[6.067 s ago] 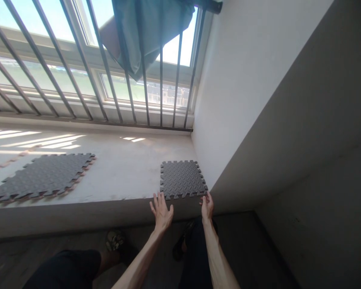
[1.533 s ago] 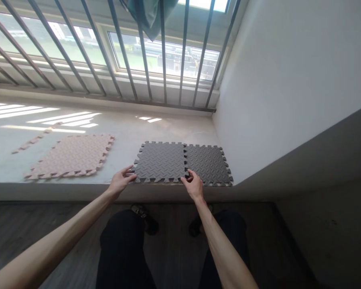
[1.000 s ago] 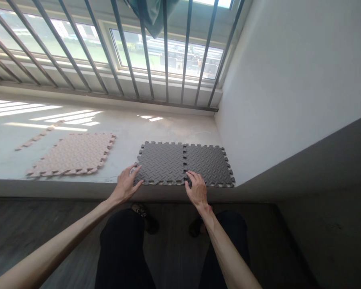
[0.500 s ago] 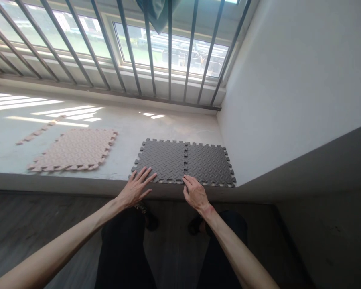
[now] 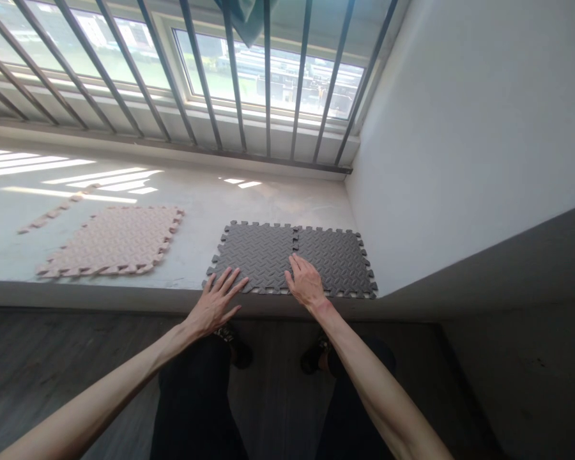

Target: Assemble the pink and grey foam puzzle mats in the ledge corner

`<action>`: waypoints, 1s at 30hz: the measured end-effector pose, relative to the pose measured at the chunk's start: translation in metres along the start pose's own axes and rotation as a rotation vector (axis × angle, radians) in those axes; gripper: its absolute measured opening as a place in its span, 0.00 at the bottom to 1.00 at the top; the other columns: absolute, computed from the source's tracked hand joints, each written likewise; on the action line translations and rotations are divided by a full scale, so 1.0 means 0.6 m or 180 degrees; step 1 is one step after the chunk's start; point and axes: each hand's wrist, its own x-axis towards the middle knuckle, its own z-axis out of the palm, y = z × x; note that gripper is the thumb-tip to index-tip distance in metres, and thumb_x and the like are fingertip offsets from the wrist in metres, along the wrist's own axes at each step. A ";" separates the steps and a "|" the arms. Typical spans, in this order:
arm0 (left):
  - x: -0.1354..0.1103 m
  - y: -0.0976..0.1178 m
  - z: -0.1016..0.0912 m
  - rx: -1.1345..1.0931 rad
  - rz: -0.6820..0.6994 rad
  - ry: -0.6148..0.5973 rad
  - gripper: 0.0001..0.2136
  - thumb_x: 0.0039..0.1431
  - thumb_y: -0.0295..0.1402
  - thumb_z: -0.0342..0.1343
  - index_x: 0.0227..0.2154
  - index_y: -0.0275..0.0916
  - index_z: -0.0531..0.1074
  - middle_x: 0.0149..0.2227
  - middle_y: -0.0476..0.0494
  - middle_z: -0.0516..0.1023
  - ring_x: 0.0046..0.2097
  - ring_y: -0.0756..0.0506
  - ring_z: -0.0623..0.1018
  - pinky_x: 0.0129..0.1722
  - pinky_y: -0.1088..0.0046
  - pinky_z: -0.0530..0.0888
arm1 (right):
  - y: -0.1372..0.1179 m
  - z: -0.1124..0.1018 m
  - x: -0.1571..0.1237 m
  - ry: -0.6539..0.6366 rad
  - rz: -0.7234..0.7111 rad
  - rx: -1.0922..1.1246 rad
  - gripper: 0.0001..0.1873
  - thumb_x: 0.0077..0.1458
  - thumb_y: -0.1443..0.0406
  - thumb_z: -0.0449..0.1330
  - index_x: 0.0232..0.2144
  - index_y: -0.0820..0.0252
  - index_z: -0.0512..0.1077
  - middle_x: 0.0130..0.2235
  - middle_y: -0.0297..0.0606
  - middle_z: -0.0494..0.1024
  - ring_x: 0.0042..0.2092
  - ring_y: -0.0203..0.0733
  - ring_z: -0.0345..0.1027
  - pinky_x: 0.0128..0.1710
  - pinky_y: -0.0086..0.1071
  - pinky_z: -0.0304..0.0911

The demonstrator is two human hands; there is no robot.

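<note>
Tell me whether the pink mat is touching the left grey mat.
Apart. The head view shows a bare strip of white ledge between the pink mat and the left grey mat.

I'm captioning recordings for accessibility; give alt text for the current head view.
A person's left hand spreads over the near-left corner of a gray mat; the right hand is at its seam with a second gray mat. A pink mat lies farther left on the pale ledge.
</note>
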 end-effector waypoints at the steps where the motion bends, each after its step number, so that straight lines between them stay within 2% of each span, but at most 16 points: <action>1: 0.000 0.001 0.000 0.0008 -0.0003 0.0003 0.35 0.73 0.43 0.52 0.79 0.51 0.48 0.81 0.40 0.45 0.81 0.33 0.46 0.78 0.42 0.45 | 0.007 0.004 0.012 0.0014 -0.0048 -0.0041 0.32 0.74 0.57 0.50 0.71 0.73 0.64 0.74 0.57 0.64 0.75 0.55 0.57 0.75 0.49 0.55; 3: -0.001 0.001 0.000 0.0002 -0.0008 0.0018 0.37 0.72 0.45 0.54 0.79 0.51 0.48 0.81 0.40 0.46 0.81 0.32 0.47 0.78 0.42 0.45 | 0.021 0.013 0.034 -0.0077 -0.0122 -0.0111 0.36 0.74 0.54 0.50 0.73 0.75 0.60 0.76 0.57 0.58 0.78 0.55 0.50 0.77 0.49 0.50; 5: -0.001 0.001 0.002 0.0024 0.0002 0.0056 0.37 0.71 0.45 0.54 0.79 0.51 0.48 0.81 0.40 0.46 0.81 0.33 0.47 0.78 0.43 0.45 | 0.032 0.021 0.058 -0.0159 -0.0038 -0.0121 0.34 0.76 0.53 0.46 0.69 0.73 0.67 0.73 0.56 0.66 0.75 0.54 0.58 0.75 0.47 0.53; 7: -0.001 0.000 0.004 0.0077 0.0022 0.0105 0.36 0.72 0.42 0.54 0.79 0.51 0.48 0.81 0.41 0.46 0.81 0.33 0.47 0.78 0.43 0.46 | 0.041 0.027 0.082 -0.0075 0.0078 -0.0124 0.33 0.77 0.54 0.42 0.65 0.69 0.72 0.70 0.54 0.71 0.70 0.52 0.66 0.72 0.45 0.58; 8: -0.001 -0.001 0.006 0.0105 0.0028 0.0123 0.36 0.72 0.41 0.53 0.79 0.51 0.48 0.81 0.41 0.46 0.81 0.33 0.47 0.78 0.43 0.46 | 0.044 0.030 0.095 -0.0019 0.0086 -0.0145 0.33 0.77 0.54 0.42 0.66 0.69 0.72 0.71 0.54 0.71 0.70 0.52 0.66 0.72 0.44 0.57; 11: -0.001 -0.002 0.009 0.0141 0.0036 0.0137 0.37 0.72 0.41 0.53 0.79 0.50 0.48 0.81 0.40 0.46 0.81 0.32 0.47 0.78 0.42 0.46 | 0.051 0.040 0.131 0.0001 0.0058 -0.0272 0.36 0.76 0.52 0.45 0.71 0.75 0.63 0.75 0.57 0.62 0.76 0.54 0.55 0.76 0.46 0.49; 12: -0.001 -0.002 0.009 0.0144 0.0030 0.0135 0.37 0.71 0.41 0.54 0.79 0.50 0.48 0.81 0.39 0.46 0.81 0.32 0.47 0.78 0.41 0.46 | 0.052 0.042 0.142 -0.0049 0.0095 -0.0304 0.37 0.76 0.51 0.46 0.71 0.77 0.63 0.75 0.59 0.62 0.76 0.55 0.54 0.76 0.47 0.48; 15: -0.002 -0.003 0.011 0.0138 0.0039 0.0132 0.38 0.71 0.40 0.54 0.79 0.50 0.48 0.81 0.39 0.46 0.81 0.32 0.47 0.77 0.40 0.46 | 0.058 0.045 0.175 -0.0140 0.0273 -0.0333 0.36 0.77 0.52 0.42 0.66 0.75 0.71 0.70 0.61 0.70 0.72 0.56 0.62 0.73 0.47 0.53; 16: -0.002 -0.003 0.012 0.0133 0.0034 0.0136 0.38 0.71 0.40 0.55 0.79 0.50 0.48 0.81 0.39 0.47 0.81 0.31 0.47 0.77 0.40 0.46 | 0.062 0.045 0.185 -0.0115 0.0284 -0.0352 0.35 0.77 0.52 0.41 0.66 0.74 0.70 0.70 0.60 0.70 0.72 0.56 0.61 0.73 0.47 0.53; 17: -0.002 -0.002 0.012 0.0126 0.0025 0.0145 0.38 0.70 0.40 0.55 0.79 0.50 0.48 0.81 0.39 0.47 0.81 0.31 0.47 0.77 0.40 0.46 | 0.067 0.046 0.194 -0.0106 0.0268 -0.0375 0.35 0.76 0.53 0.41 0.68 0.74 0.68 0.72 0.60 0.68 0.74 0.56 0.58 0.74 0.48 0.50; 21: -0.002 -0.002 0.013 0.0085 -0.0001 0.0159 0.38 0.70 0.40 0.55 0.79 0.50 0.48 0.81 0.39 0.48 0.81 0.31 0.47 0.77 0.39 0.46 | 0.090 0.063 0.209 -0.0286 0.0314 -0.0373 0.42 0.75 0.49 0.43 0.77 0.73 0.48 0.80 0.51 0.46 0.81 0.50 0.37 0.79 0.46 0.34; 26: -0.001 -0.001 0.008 0.0051 -0.0042 0.0095 0.39 0.69 0.38 0.55 0.79 0.50 0.48 0.81 0.40 0.47 0.81 0.31 0.47 0.78 0.39 0.45 | 0.103 0.092 0.201 -0.0348 0.0441 -0.0333 0.45 0.73 0.45 0.40 0.78 0.71 0.44 0.81 0.46 0.40 0.82 0.46 0.32 0.80 0.45 0.27; 30: -0.002 0.004 0.002 0.0041 -0.0055 0.0032 0.41 0.68 0.37 0.57 0.79 0.50 0.47 0.82 0.39 0.45 0.81 0.30 0.46 0.77 0.37 0.46 | 0.098 0.086 0.213 -0.0596 0.0628 -0.0457 0.46 0.73 0.45 0.40 0.79 0.70 0.42 0.81 0.43 0.37 0.82 0.45 0.28 0.80 0.45 0.26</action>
